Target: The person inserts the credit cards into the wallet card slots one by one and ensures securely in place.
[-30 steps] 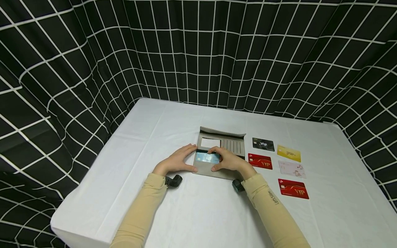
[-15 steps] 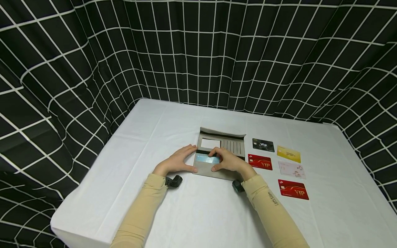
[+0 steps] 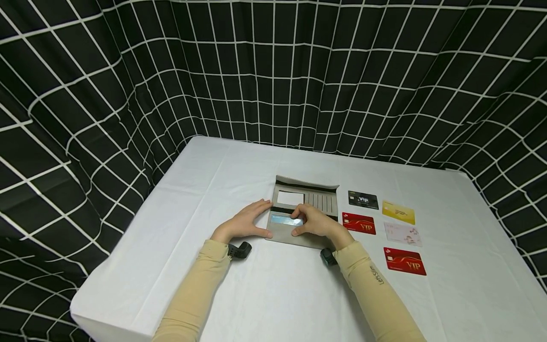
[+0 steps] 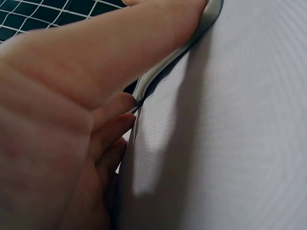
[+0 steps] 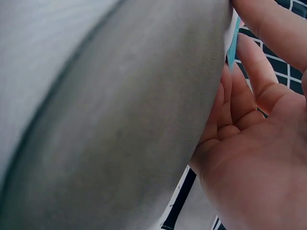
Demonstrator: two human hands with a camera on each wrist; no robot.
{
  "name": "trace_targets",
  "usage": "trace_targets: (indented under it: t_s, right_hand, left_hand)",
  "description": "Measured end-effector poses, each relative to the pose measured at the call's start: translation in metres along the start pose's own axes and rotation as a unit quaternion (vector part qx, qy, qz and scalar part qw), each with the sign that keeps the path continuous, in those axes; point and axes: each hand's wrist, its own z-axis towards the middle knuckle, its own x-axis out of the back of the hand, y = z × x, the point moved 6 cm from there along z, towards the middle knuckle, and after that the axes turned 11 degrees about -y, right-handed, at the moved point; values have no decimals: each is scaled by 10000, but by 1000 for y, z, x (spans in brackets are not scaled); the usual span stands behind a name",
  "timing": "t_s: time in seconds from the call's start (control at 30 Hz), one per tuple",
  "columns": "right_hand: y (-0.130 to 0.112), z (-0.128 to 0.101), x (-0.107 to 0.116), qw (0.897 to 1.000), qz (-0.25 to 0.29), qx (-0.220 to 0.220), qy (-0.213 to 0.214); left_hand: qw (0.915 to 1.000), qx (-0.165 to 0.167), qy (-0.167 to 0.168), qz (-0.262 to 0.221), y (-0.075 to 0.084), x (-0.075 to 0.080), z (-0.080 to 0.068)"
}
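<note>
A grey wallet [image 3: 295, 237] lies unfolded on the white table, with a white rectangle in its upper panel and a row of slots beside it. A light-blue card [image 3: 285, 220] sits partly inside the pocket of the lower panel, only a strip of it showing. My left hand [image 3: 242, 223] touches the wallet's left edge, its fingers extended and thumb near the lower corner. Over the lower panel, my right hand [image 3: 316, 221] has curled fingers at the card's top edge and its thumb on the pocket front. The right wrist view shows the card's blue edge [image 5: 233, 45] by the fingertips.
Right of the wallet lie a black card [image 3: 363, 200], a yellow card [image 3: 398, 212], a pale pink card [image 3: 403, 234], and two red cards, one nearer the wallet [image 3: 358, 223] and one closer to me [image 3: 404, 261]. Dark grid-patterned curtains [image 3: 265, 71] surround the table.
The light-blue card has slid toward me, deeper into the pocket, so less of it shows. My right fingers have moved slightly down with it; the left hand has stayed put.
</note>
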Motion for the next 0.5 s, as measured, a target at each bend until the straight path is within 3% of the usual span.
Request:
trace_targets:
  t_s: [0.5]
  right_hand:
    - [0,-2,-1,9999,16,146,-78]
  left_hand:
    - [10000,5,-53,84,-2,0,2]
